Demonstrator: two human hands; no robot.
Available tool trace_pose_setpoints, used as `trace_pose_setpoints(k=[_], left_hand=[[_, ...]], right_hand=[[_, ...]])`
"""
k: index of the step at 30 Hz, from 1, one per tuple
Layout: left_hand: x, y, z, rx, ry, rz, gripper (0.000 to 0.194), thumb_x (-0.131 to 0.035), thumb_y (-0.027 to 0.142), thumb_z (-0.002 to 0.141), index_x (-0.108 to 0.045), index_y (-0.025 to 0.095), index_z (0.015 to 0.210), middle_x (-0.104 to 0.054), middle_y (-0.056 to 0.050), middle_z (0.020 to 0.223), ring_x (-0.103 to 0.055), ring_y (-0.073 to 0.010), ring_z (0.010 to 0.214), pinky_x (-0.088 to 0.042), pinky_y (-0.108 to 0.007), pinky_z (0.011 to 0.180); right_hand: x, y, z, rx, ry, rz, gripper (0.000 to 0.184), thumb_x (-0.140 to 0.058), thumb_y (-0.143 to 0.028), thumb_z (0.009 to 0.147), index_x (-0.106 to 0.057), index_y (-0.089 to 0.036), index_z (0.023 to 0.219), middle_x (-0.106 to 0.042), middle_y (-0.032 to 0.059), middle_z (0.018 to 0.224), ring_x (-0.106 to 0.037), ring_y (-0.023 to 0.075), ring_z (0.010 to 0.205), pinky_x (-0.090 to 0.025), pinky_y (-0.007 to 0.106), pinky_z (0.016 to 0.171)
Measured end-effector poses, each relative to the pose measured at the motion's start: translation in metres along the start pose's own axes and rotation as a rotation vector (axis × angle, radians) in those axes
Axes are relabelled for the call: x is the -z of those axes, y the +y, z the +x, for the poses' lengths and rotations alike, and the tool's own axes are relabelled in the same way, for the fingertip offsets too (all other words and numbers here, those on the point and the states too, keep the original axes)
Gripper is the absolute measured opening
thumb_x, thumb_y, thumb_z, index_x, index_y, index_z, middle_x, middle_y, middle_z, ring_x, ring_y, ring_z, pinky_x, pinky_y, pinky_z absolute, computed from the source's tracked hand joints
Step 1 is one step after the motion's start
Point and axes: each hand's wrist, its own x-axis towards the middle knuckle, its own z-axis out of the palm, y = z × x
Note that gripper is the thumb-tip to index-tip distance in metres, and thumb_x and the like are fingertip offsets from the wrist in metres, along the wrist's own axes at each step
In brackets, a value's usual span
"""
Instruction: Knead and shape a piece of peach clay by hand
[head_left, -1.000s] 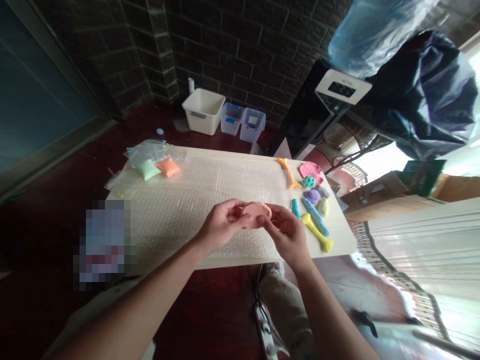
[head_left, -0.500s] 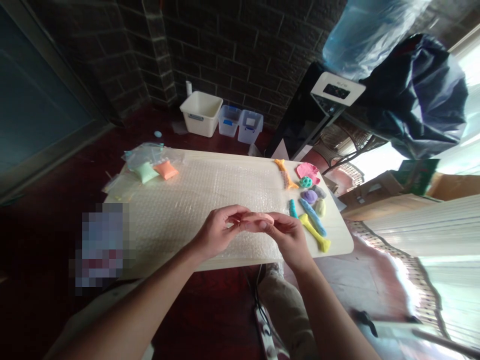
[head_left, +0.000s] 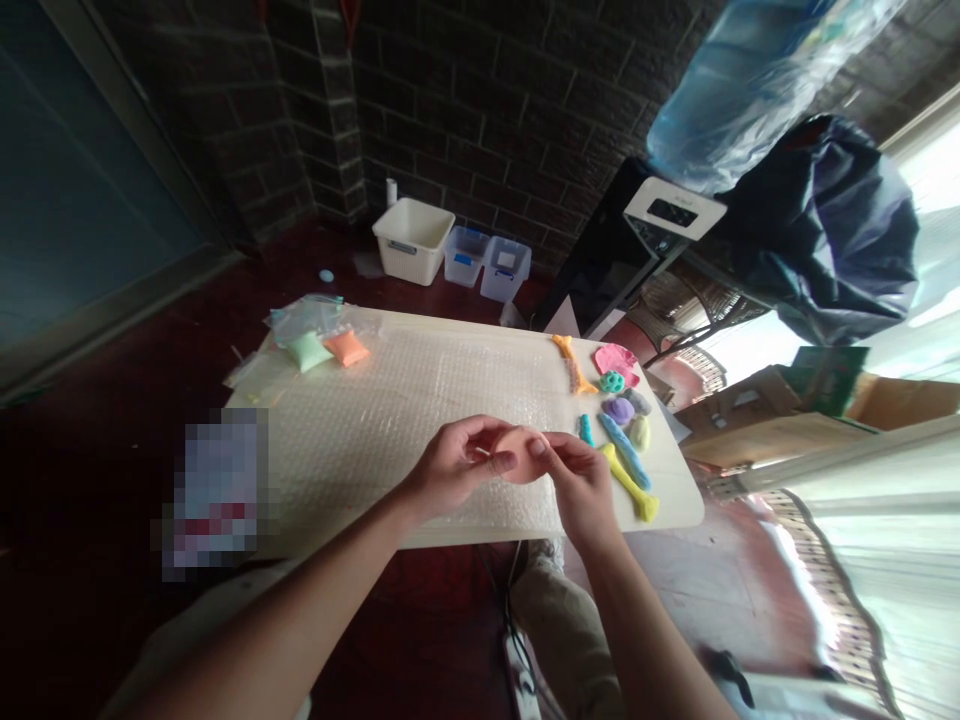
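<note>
My left hand [head_left: 450, 468] and my right hand [head_left: 577, 478] meet above the near edge of the table, and both pinch a small pink piece of clay [head_left: 520, 455] between thumbs and fingertips. The clay sits between the two hands, partly hidden by the fingers. Under them lies a sheet of bubble wrap [head_left: 390, 420] spread over the pale table [head_left: 675, 505]. Just right of my right hand lie several finished clay shapes: a yellow bone shape [head_left: 630, 485], a blue strip [head_left: 622, 450], a purple lump [head_left: 618, 410] and a pink piece [head_left: 615, 357].
Green and orange clay packets [head_left: 326, 350] in clear bags lie at the table's far left. A white basket [head_left: 412, 238] and two clear boxes [head_left: 487, 265] stand on the floor by the brick wall. A black stand [head_left: 630, 250] and cardboard boxes [head_left: 757, 410] are at the right.
The pink clay was a flat disc held up a second ago; now it is squeezed into a smaller lump between both hands. The view has shifted slightly.
</note>
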Motion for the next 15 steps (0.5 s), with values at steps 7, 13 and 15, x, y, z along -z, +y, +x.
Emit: trace_pose_setpoints(k=[7, 13, 15], left_hand=[[-0.002, 0.002, 0.001, -0.033, 0.016, 0.03, 0.037, -0.08, 0.047, 0.088, -0.077, 0.013, 0.103, -0.078, -0.009, 0.097, -0.072, -0.0219, 0.091, -0.055, -0.031, 0.08], [0.002, 0.004, -0.006, -0.076, 0.006, 0.28, 0.032, -0.074, 0.046, 0.094, -0.081, 0.017, 0.105, -0.081, -0.009, 0.101, -0.075, -0.0239, 0.094, -0.056, -0.032, 0.083], [0.004, 0.003, -0.009, -0.086, 0.041, 0.334, 0.032, -0.076, 0.045, 0.092, -0.08, 0.017, 0.108, -0.081, -0.009, 0.104, -0.075, -0.0244, 0.097, -0.057, -0.033, 0.086]], right_hand=[[-0.002, 0.006, 0.007, -0.077, 0.021, 0.168, 0.022, -0.085, -0.046, 0.085, -0.082, -0.025, 0.089, -0.081, 0.0034, 0.089, -0.071, 0.0186, 0.079, -0.058, 0.031, 0.075], [-0.001, -0.002, 0.007, -0.027, -0.141, -0.013, 0.04, -0.09, -0.042, 0.08, -0.081, -0.025, 0.115, -0.082, 0.0071, 0.104, -0.074, 0.0246, 0.096, -0.059, 0.038, 0.085], [-0.003, -0.004, 0.006, -0.014, -0.188, -0.049, 0.03, -0.089, -0.041, 0.082, -0.084, -0.023, 0.105, -0.082, 0.0076, 0.1, -0.075, 0.0244, 0.093, -0.058, 0.037, 0.084]])
